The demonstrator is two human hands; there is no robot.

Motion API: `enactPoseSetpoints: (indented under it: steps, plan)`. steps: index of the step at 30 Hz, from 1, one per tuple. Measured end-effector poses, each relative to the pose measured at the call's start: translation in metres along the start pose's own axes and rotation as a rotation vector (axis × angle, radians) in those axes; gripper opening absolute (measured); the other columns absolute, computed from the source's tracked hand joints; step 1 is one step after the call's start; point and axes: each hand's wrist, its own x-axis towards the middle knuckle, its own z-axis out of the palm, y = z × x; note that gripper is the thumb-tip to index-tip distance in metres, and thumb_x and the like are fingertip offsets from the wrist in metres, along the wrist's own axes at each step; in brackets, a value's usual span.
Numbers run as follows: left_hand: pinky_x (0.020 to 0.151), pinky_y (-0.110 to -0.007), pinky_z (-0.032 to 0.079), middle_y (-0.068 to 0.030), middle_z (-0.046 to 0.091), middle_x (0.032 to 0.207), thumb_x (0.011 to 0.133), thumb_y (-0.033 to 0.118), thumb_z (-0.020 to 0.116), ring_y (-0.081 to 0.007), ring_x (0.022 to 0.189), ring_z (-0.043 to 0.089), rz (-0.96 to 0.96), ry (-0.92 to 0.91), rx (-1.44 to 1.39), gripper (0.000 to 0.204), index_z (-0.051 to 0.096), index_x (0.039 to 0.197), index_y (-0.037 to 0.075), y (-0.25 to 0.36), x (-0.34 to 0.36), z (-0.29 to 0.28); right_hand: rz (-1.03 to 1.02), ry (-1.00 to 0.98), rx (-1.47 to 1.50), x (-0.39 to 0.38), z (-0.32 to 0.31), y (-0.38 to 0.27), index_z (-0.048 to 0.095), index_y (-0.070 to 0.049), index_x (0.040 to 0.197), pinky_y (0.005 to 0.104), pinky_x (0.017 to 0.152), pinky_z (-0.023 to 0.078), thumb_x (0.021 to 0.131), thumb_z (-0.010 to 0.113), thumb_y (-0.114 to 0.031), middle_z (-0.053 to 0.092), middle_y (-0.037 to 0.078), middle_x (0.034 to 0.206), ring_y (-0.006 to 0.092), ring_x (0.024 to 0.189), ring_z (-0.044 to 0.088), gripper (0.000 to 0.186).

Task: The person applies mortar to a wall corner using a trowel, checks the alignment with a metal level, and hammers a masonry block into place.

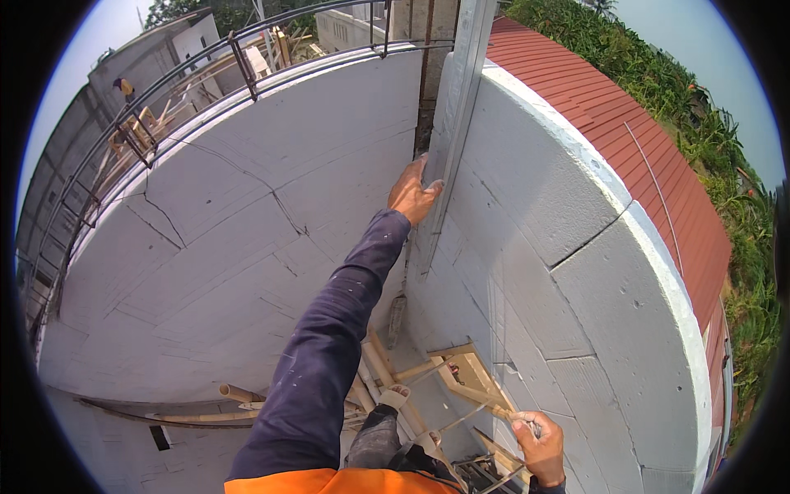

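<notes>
My left hand (413, 194) reaches up into the corner between two walls. Its thumb and fingers close on the edge of a long grey metal straightedge (462, 99), which stands upright, slightly tilted, against the right-hand wall. Low on the right, my right hand (541, 451) is closed, fingers curled together. A small pale thing shows at its fingertips, next to the end of a wooden piece; what it grips cannot be made out. Pale block walls (271, 206) meet behind the straightedge, and the right wall (568, 239) shows joints between its blocks.
Steel rebar (240, 66) runs along the left wall's top. Below lie bamboo poles (374, 362), a wooden frame (473, 370) and my shoe (395, 397) on a narrow footing. A red roof (609, 132) and greenery (699, 140) lie beyond the right wall. Another person (125, 87) is far left.
</notes>
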Motion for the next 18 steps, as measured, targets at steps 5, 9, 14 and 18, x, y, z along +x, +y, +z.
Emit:
enactPoseSetpoints:
  steps: [5, 9, 14, 18]
  plan:
    - [0.114, -0.046, 0.044, -0.0333, 0.055, 0.142, 0.094, 0.049, 0.070, -0.0431, 0.136, 0.054, -0.104, -0.171, 0.022, 0.084, 0.043, 0.149, -0.009, 0.023, 0.061, -0.001, 0.024, 0.057, -0.082, 0.006, 0.021, 0.008, 0.073, 0.003, 0.102, 0.0276, 0.063, 0.046, 0.095, 0.072, -0.020, 0.067, 0.005, 0.076, 0.0112, 0.068, 0.059, 0.024]
    - [0.106, -0.044, 0.049, -0.0349, 0.063, 0.129, 0.089, 0.051, 0.074, -0.0440, 0.123, 0.063, -0.096, -0.201, 0.075, 0.086, 0.048, 0.143, -0.012, 0.026, 0.071, -0.006, 0.008, 0.146, -0.124, 0.010, 0.026, 0.009, 0.073, 0.003, 0.101, 0.0293, 0.067, 0.049, 0.095, 0.071, -0.019, 0.070, 0.008, 0.079, 0.0136, 0.072, 0.062, 0.023]
    - [0.097, -0.045, 0.053, -0.0330, 0.068, 0.117, 0.088, 0.050, 0.075, -0.0424, 0.111, 0.069, -0.074, -0.200, 0.063, 0.081, 0.054, 0.137, -0.012, 0.027, 0.072, -0.003, -0.124, 0.273, -0.115, 0.016, 0.037, 0.013, 0.073, 0.003, 0.101, 0.0308, 0.072, 0.051, 0.093, 0.071, -0.016, 0.073, 0.012, 0.086, 0.0152, 0.078, 0.065, 0.021]
    - [0.087, -0.043, 0.055, -0.0251, 0.071, 0.102, 0.088, 0.049, 0.076, -0.0368, 0.096, 0.071, 0.083, 0.027, 0.135, 0.074, 0.059, 0.131, -0.009, 0.008, 0.081, -0.004, -0.021, 0.238, -0.041, 0.013, 0.043, 0.000, 0.074, 0.001, 0.104, 0.0338, 0.079, 0.053, 0.093, 0.072, -0.018, 0.075, 0.014, 0.093, 0.0201, 0.085, 0.069, 0.022]
